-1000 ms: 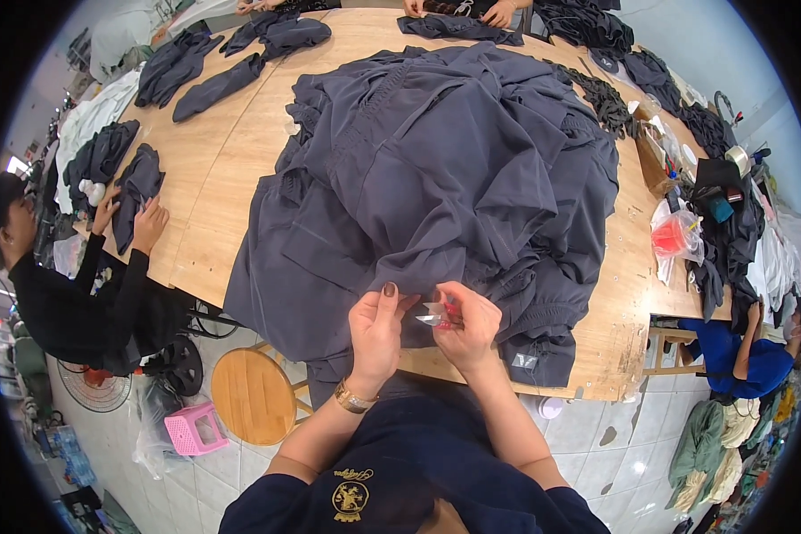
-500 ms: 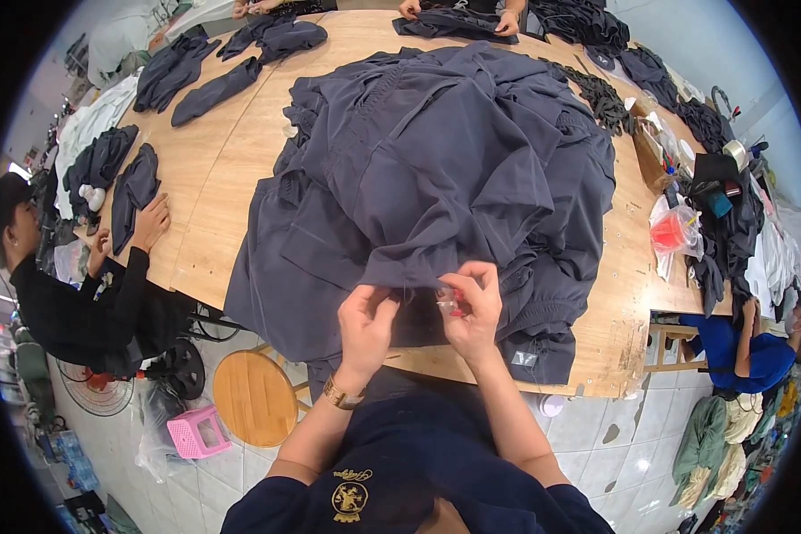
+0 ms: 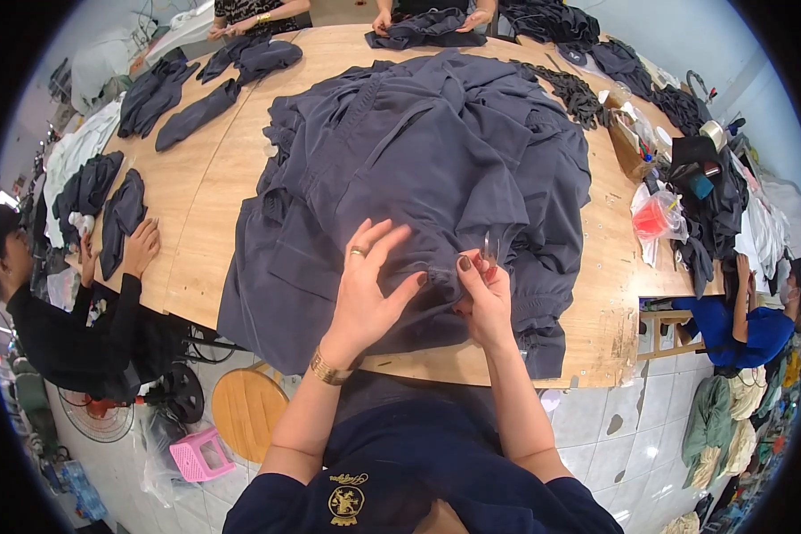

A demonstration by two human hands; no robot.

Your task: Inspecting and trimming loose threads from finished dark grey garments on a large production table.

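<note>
A big heap of dark grey garments [image 3: 436, 151] with gathered elastic waistbands lies in front of me. My left hand [image 3: 365, 289] is open over its near part, fingers spread, the thumb reaching toward a gathered bit of cloth. Closed in my right hand [image 3: 488, 307] are small thread snips [image 3: 489, 249], their metal blades pointing away from me and a bit of red at the handle. The right thumb and fingers sit against the gathered cloth; whether they pinch it too, I cannot tell.
The wooden table [image 3: 214, 169] carries folded dark pieces [image 3: 196, 116] at far left. On the right stand a box [image 3: 630, 147] and a plastic cup with red contents [image 3: 654, 216]. Co-workers handle garments around the table. A round wooden stool [image 3: 249, 414] and pink stool [image 3: 201, 456] are at lower left.
My left hand has let go of the cloth edge and opened, moving up and away from me. The snips in my right hand now point away. The held-up cloth edge has dropped onto the heap.
</note>
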